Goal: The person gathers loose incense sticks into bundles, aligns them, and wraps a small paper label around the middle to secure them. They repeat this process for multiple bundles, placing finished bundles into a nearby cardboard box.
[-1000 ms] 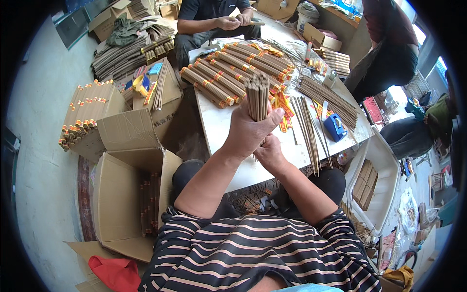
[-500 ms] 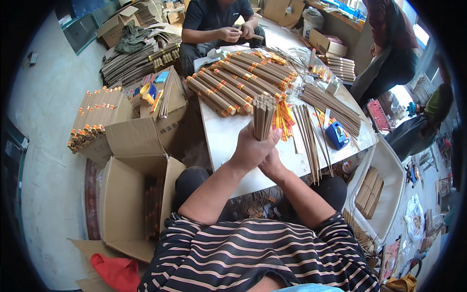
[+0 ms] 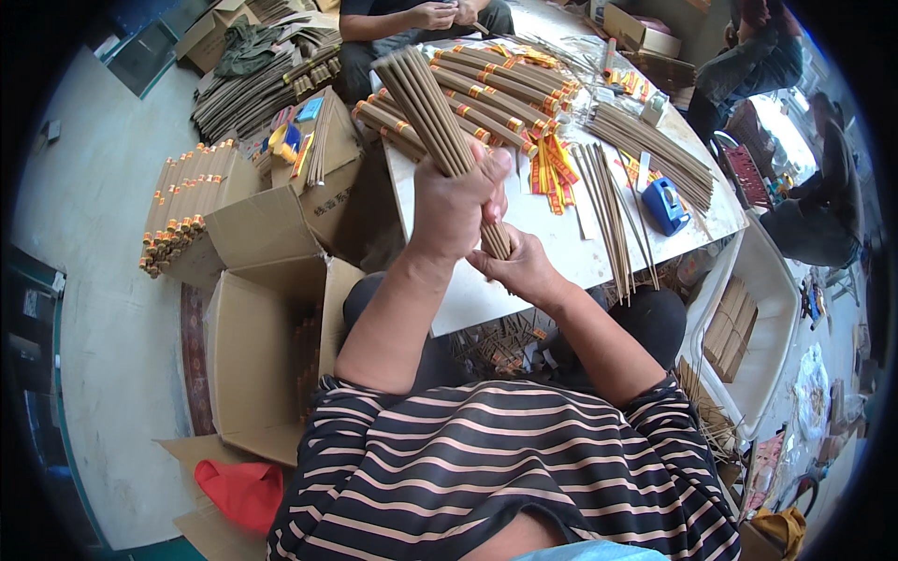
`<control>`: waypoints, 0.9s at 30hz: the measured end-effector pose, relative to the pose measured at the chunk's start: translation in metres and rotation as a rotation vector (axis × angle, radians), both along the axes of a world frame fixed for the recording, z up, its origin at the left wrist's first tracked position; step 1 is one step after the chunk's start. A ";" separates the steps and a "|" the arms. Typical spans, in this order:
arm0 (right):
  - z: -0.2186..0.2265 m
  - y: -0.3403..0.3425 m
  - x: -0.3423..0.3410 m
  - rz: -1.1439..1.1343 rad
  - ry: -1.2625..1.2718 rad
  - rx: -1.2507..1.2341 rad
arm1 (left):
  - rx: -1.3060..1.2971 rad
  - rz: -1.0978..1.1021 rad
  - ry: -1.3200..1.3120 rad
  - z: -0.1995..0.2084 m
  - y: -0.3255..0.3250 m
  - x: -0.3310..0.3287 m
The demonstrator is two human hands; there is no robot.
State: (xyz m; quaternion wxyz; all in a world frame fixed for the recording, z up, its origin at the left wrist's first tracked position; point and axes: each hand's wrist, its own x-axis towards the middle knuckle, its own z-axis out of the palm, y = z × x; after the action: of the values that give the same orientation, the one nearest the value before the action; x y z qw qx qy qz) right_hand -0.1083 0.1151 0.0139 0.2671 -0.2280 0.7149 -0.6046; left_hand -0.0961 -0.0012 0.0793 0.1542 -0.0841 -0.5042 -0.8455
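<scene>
Stick bundle [image 3: 421, 107]: thin, straight, matt-brown rods are forming a tight cylinder, leaning far-left above the table's near part.
Left hand [image 3: 456, 206]: is gripping the bundle below its middle, fingers wrapped around.
Right hand [image 3: 524, 266]: is curling around the bundle's near end, thumb against the rods.
Table [image 3: 468, 294]: its smooth white top is showing at the near edge.
Banded bundles [image 3: 505, 93]: round brown rolls with glossy red-and-yellow bands are lying at the far side, partly hidden behind the held sticks.
Paper strips [image 3: 552, 175]: flat, red and yellow, are fanning out right of the hands.
Loose sticks [image 3: 603, 220]: are lying to the right, some jutting over the near edge.
Tape dispenser [image 3: 666, 208]: blue plastic, is sitting right of these.
Cardboard box [image 3: 248, 365]: is standing open at near left; its shadowed contents are possibly more bundles.
White tub [image 3: 781, 299]: is standing at right, holding brown sticks.
</scene>
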 end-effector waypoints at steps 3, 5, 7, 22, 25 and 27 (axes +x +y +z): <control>-0.009 -0.001 0.012 -0.051 0.049 -0.006 | 0.080 -0.038 -0.059 0.007 -0.001 0.005; -0.014 0.001 0.017 -0.066 0.020 -0.021 | 0.086 -0.064 -0.064 0.004 0.001 0.008; -0.013 0.003 0.017 -0.093 0.036 -0.035 | 0.092 -0.062 -0.139 -0.014 0.016 0.016; 0.060 0.044 0.019 0.016 -0.163 -0.841 | -0.700 -0.430 -0.443 -0.007 0.042 0.065; 0.057 0.044 0.031 -0.075 -0.293 -0.944 | -0.427 -0.658 -0.633 -0.022 0.034 0.064; 0.051 0.045 0.033 -0.155 -0.345 -0.984 | -0.402 -0.715 -0.694 -0.026 0.030 0.065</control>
State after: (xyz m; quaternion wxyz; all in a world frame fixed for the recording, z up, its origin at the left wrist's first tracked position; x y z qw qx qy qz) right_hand -0.0748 0.1597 0.0648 0.1966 -0.1699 0.3072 -0.9155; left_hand -0.0313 0.0291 0.0528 -0.3384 0.0058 -0.6173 -0.7102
